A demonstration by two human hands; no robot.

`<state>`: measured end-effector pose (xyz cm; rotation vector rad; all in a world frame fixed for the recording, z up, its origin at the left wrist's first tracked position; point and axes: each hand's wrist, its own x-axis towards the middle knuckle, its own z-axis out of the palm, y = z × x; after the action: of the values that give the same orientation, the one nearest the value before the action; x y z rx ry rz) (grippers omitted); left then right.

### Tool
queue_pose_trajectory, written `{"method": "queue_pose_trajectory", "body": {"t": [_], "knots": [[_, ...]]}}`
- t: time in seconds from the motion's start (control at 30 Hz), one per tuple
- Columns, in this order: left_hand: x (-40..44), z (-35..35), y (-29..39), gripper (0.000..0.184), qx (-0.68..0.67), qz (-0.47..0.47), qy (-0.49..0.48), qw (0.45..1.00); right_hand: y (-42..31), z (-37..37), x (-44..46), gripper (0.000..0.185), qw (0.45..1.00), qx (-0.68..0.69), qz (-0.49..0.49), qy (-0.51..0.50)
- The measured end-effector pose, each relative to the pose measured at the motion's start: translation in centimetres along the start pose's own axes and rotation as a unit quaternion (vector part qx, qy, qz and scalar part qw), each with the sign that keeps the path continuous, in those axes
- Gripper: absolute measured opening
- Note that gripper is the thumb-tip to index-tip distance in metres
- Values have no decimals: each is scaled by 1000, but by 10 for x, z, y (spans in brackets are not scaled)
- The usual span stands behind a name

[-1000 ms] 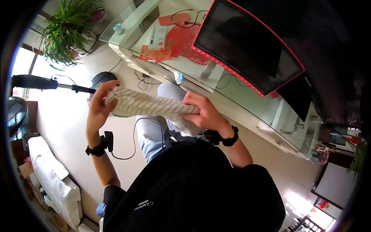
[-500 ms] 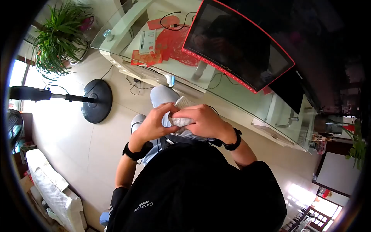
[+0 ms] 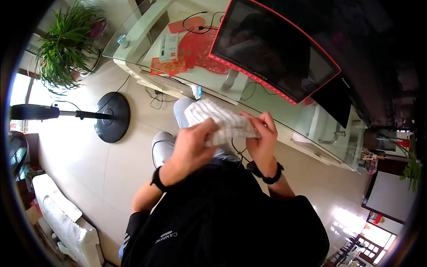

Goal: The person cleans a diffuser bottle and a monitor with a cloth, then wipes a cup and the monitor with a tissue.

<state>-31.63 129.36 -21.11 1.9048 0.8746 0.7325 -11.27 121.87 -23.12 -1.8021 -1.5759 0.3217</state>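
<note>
A white cloth with grey stripes (image 3: 222, 118) is stretched between my two hands in front of my body. My left hand (image 3: 192, 149) is closed on its near left side, with the fingers partly hidden behind the cloth. At the opposite corner, my right hand (image 3: 263, 137) pinches the cloth between thumb and fingers. The cloth hangs over my knees, close to the edge of the glass-topped cabinet (image 3: 267, 111). Both wrists wear black bands.
A red-edged screen (image 3: 275, 53) stands on the cabinet, beside a small white box (image 3: 169, 48) and red paper items (image 3: 207, 49). To the left are a fan's round black base (image 3: 112, 117) and a potted plant (image 3: 69, 49). A white padded seat (image 3: 66, 218) is at lower left.
The cloth was bunched between my hands and now lies spread out wider. My right hand has moved right, away from my left, and turned upward.
</note>
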Motion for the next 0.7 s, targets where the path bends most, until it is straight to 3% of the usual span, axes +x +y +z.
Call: {"method": "queue_pose_trajectory", "body": {"t": [0.07, 0.13, 0.23, 0.43, 0.57, 0.67, 0.7], "knots": [[0, 18, 12, 31, -16, 32, -9, 999, -10, 18, -6, 36, 971, 216, 67, 81], [-1, 35, 25, 38, -10, 74, -22, 997, -6, 36, -15, 38, 901, 394, 112, 146], [-5, 45, 35, 34, -14, 55, -64, 996, -20, 36, 0, 50, 905, 375, 78, 187], [9, 9, 32, 36, 19, 66, 93, 993, -14, 41, 0, 41, 926, 333, 75, 158], [24, -11, 21, 30, 128, 139, 194, 963, -26, 48, 1, 29, 879, 387, 70, 270], [25, -13, 15, 33, 174, 146, 207, 952, -28, 41, -11, 21, 959, 233, 96, 127], [25, -13, 16, 33, 186, 147, 197, 951, -33, 42, -12, 19, 963, 234, 72, 110]]}}
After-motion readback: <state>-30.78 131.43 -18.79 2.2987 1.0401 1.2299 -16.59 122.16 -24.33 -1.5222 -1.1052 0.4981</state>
